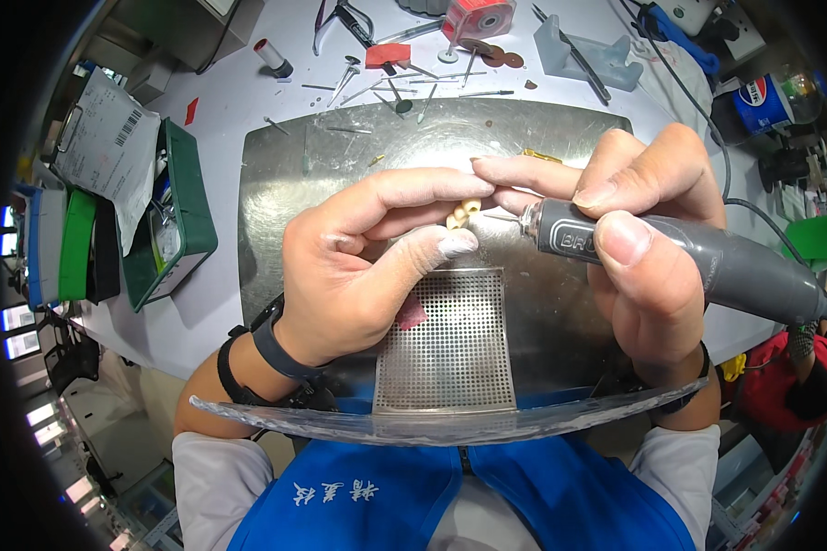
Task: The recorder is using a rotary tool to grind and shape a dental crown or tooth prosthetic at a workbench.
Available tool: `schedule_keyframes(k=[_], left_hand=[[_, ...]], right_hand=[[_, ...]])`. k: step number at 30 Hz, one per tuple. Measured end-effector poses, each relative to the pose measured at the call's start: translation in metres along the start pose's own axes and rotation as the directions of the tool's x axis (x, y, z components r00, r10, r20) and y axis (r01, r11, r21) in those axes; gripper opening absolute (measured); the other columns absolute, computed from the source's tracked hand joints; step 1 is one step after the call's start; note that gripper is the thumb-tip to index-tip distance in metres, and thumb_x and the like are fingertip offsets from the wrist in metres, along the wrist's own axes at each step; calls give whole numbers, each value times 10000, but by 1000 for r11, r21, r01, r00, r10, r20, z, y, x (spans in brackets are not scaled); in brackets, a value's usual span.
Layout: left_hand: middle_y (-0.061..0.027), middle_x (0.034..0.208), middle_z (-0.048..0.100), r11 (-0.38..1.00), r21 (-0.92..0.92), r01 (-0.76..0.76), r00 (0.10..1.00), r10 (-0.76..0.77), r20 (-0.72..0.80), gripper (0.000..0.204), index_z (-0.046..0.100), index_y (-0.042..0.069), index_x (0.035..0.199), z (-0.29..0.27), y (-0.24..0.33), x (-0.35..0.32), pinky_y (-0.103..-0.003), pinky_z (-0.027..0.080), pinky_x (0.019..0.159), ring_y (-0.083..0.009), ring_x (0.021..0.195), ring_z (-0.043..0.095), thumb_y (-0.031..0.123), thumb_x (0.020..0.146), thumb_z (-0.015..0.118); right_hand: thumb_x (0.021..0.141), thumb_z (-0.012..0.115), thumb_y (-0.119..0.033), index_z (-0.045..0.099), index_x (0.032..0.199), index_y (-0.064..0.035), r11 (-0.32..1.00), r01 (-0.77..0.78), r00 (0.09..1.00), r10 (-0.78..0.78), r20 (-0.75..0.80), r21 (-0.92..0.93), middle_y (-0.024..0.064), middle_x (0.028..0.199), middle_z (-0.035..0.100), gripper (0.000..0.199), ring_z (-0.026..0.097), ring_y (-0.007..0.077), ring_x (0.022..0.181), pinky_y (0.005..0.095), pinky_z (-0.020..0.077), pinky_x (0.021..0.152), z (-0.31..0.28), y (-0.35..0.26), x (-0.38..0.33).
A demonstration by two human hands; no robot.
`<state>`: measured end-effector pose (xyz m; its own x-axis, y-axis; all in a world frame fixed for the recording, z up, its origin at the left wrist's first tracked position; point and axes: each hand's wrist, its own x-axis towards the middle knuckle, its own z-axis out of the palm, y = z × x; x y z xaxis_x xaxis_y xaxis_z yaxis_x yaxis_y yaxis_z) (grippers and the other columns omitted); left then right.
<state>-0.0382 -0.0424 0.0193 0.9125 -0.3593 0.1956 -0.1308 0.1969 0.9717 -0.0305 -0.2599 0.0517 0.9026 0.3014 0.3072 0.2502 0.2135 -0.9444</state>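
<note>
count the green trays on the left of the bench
2. One deep green tray stands beside the steel plate, with papers leaning on it. A lighter green one lies flat further left. More may be hidden past the rim.

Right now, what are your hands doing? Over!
Left hand pinching small cream tooth piece. Right hand gripping grey rotary tool, tip at the piece. Nothing between them, over.

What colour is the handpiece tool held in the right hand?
Dark grey, with a silver metal tip; the handpiece sits in the right hand, clearest in the head view.
</note>
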Motion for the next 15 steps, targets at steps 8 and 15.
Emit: schedule_keyframes(k=[8, 15], left_hand=[[-177, 1173, 662, 1000, -25, 17, 1000, -17, 13, 300, 547, -78, 1234, -2, -3, 1, -255, 522, 905, -171, 1069, 658, -37, 938, 571], [-212, 1217, 633, 929, -258, 266, 964, -257, 70, 328, 486, -34, 1294, -5, 1, 5, -280, 511, 939, -186, 1117, 635, 114, 1003, 521]], right_hand=[[863, 537, -159, 488, 983, -61, 1000, 20, 1000, -20, -23, 9, 82, 775, 520, 162, 652, 453, 1041, 521, 525, 923, 2, 4, 1], [874, 545, -178, 498, 999, -52, 997, 30, 999, -29, 22, -75, 80, 764, 514, 183, 659, 431, 1004, 543, 499, 955, -3, 2, 2]])
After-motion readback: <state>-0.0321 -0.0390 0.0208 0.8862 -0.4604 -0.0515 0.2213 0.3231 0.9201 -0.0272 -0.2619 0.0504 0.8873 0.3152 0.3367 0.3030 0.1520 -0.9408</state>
